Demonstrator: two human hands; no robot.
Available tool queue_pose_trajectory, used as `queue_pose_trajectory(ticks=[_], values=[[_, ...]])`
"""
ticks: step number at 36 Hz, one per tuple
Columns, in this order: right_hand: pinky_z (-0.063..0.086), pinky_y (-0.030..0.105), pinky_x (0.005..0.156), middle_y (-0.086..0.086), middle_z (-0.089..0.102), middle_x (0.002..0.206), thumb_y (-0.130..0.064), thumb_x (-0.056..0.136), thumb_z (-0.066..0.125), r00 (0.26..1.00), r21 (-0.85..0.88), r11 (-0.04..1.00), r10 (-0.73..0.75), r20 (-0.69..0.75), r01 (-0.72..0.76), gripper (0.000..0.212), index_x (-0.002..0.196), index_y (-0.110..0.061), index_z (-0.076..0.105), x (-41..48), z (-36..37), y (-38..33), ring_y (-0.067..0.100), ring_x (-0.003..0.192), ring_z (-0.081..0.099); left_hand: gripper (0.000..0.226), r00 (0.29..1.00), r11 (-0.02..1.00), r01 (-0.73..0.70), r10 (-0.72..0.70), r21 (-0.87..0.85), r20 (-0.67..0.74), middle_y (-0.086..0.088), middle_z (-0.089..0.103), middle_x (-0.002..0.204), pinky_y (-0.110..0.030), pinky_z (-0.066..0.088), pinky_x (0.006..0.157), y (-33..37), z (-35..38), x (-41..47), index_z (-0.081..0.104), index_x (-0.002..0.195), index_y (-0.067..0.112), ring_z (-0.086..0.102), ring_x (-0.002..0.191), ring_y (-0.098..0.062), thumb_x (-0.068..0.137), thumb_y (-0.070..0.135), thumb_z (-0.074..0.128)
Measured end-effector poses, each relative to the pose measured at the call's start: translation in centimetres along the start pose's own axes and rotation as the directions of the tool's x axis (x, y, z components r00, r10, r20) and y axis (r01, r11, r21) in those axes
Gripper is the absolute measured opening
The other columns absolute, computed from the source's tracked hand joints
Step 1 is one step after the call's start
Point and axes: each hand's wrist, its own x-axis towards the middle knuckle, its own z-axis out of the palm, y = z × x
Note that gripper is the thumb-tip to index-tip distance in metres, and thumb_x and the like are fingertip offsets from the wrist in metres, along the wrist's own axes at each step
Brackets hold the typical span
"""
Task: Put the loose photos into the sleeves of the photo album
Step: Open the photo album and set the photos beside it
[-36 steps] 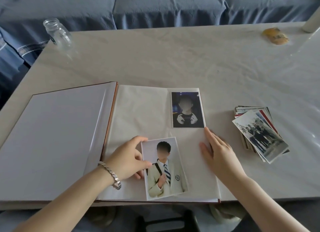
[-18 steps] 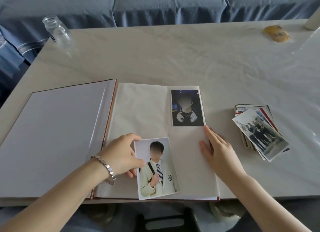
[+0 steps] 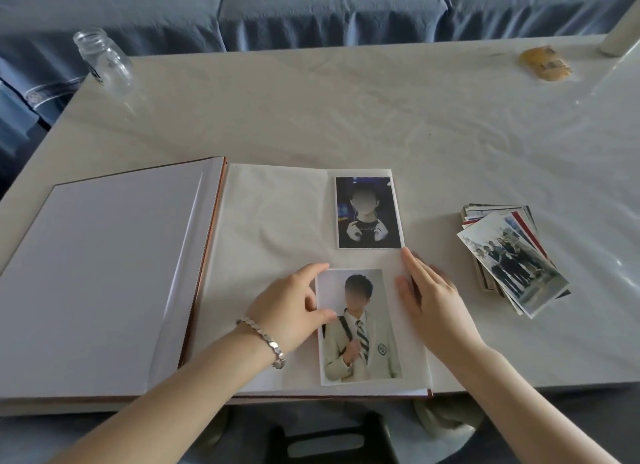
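Note:
The photo album (image 3: pixel 270 221) lies open on the table. A dark portrait photo (image 3: pixel 368 212) sits in the upper right of its right page. My left hand (image 3: pixel 294 308) pinches the left edge of a photo of a person in a pale blazer (image 3: pixel 360 339), which lies on the lower part of that page. My right hand (image 3: pixel 429 294) rests flat, fingers straight, on the page's right edge beside that photo. A stack of loose photos (image 3: pixel 509 259) lies on the table to the right of the album.
A glass jar (image 3: pixel 104 60) stands at the table's far left corner. A yellowish wrapped object (image 3: pixel 545 63) lies at the far right, near a white post (image 3: pixel 620 34). A blue sofa (image 3: pixel 311 10) runs behind the table. A dark stool (image 3: pixel 329 443) is below the near edge.
My left hand has slid the blazer photo to the right and up on the page, from the lower middle toward my right hand. My right hand has stayed on the page edge.

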Motion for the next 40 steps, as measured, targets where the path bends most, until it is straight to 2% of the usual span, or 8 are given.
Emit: queue_pose_trajectory(ticks=[8, 13, 18, 25, 29, 32, 36, 40], values=[[0.033, 0.043, 0.109, 0.001, 0.044, 0.143, -0.022, 0.099, 0.038, 0.999, 0.056, 0.998, -0.037, -0.019, 0.037, 0.044, 0.143, -0.018, 0.035, 0.0, -0.1, 0.8, 0.024, 0.13, 0.04, 0.061, 1.0, 0.996, 0.018, -0.019, -0.083, -0.003, 0.008, 0.049, 0.116, -0.018, 0.046, 0.082, 0.8, 0.6, 0.7, 0.038, 0.14, 0.027, 0.059, 0.083, -0.01, 0.085, 0.024, 0.063], [0.034, 0.022, 0.105, -0.007, 0.047, 0.136, -0.021, 0.1, 0.036, 1.0, 0.182, 0.983, -0.005, 0.02, 0.001, 0.042, 0.142, -0.022, 0.037, 0.1, -0.7, 1.0, 0.01, 0.124, 0.041, 0.057, 0.998, 0.989, 0.033, -0.041, -0.143, -0.056, 0.016, 0.058, 0.09, -0.015, 0.046, 0.073, 1.6, 1.6, 0.0, 0.042, 0.137, 0.027, 0.059, 0.084, -0.004, 0.084, 0.033, 0.065], [0.039, -0.002, 0.076, -0.03, 0.054, 0.103, -0.014, 0.099, 0.04, 0.999, 0.329, 0.944, 0.022, 0.026, -0.03, 0.029, 0.12, -0.031, 0.05, 0.2, -1.7, 0.9, -0.019, 0.093, 0.052, 0.052, 0.982, 0.97, 0.085, -0.12, -0.229, -0.142, 0.011, 0.064, 0.079, -0.009, 0.043, 0.059, 2.0, 2.5, -0.3, 0.046, 0.12, 0.032, 0.06, 0.074, -0.002, 0.076, 0.036, 0.074], [0.04, -0.003, 0.068, -0.006, 0.06, 0.11, -0.018, 0.094, 0.051, 0.989, 0.354, 0.928, 0.139, -0.044, -0.114, 0.032, 0.127, -0.017, 0.054, -0.2, -2.5, 0.6, -0.008, 0.088, 0.052, 0.053, 0.967, 0.829, 0.16, -0.241, -0.536, -0.085, 0.003, 0.069, 0.068, -0.003, 0.04, 0.047, 2.2, 1.8, -0.2, 0.048, 0.109, 0.031, 0.062, 0.055, 0.0, 0.07, 0.019, 0.081], [0.045, 0.005, 0.057, -0.003, 0.066, 0.083, -0.019, 0.091, 0.055, 0.991, 0.463, 0.879, 0.136, -0.008, -0.117, 0.034, 0.123, -0.01, 0.057, 0.1, -3.4, -0.5, -0.005, 0.063, 0.058, 0.058, 0.965, 0.718, 0.197, -0.261, -0.667, 0.004, -0.003, 0.071, 0.071, -0.011, 0.047, 0.05, 1.8, 1.4, -0.3, 0.048, 0.111, 0.029, 0.063, 0.053, -0.002, 0.066, 0.014, 0.082], [0.046, 0.009, 0.054, -0.005, 0.067, 0.07, -0.012, 0.086, 0.062, 0.983, 0.606, 0.775, 0.17, 0.072, -0.179, 0.042, 0.127, -0.01, 0.054, 0.3, -3.5, -1.4, -0.006, 0.053, 0.057, 0.057, 0.971, 0.777, 0.19, -0.238, -0.6, 0.0, 0.003, 0.07, 0.068, -0.013, 0.048, 0.052, 1.4, 1.3, -0.6, 0.047, 0.113, 0.028, 0.063, 0.056, -0.004, 0.068, 0.019, 0.081], [0.054, 0.015, 0.066, -0.004, 0.072, 0.075, -0.01, 0.079, 0.07, 0.976, 0.715, 0.672, 0.21, 0.062, -0.19, 0.041, 0.119, -0.015, 0.06, 0.4, -3.7, -2.9, 0.002, 0.067, 0.064, 0.047, 0.968, 0.974, 0.039, -0.092, -0.223, -0.233, 0.015, 0.06, 0.091, -0.008, 0.045, 0.067, 0.6, 0.9, -0.7, 0.048, 0.117, 0.027, 0.058, 0.081, 0.001, 0.078, 0.028, 0.073], [0.048, 0.011, 0.07, -0.012, 0.073, 0.086, -0.02, 0.084, 0.066, 1.0, 0.716, 0.698, 0.002, 0.006, -0.006, 0.017, 0.096, -0.031, 0.066, -0.3, -3.6, -5.5, -0.003, 0.078, 0.065, 0.053, 0.973, 0.85, -0.043, -0.084, -0.525, -0.216, 0.01, 0.06, 0.107, -0.02, 0.052, 0.08, 1.6, -1.1, -0.3, 0.055, 0.107, 0.03, 0.063, 0.089, -0.004, 0.065, 0.062, 0.065]])
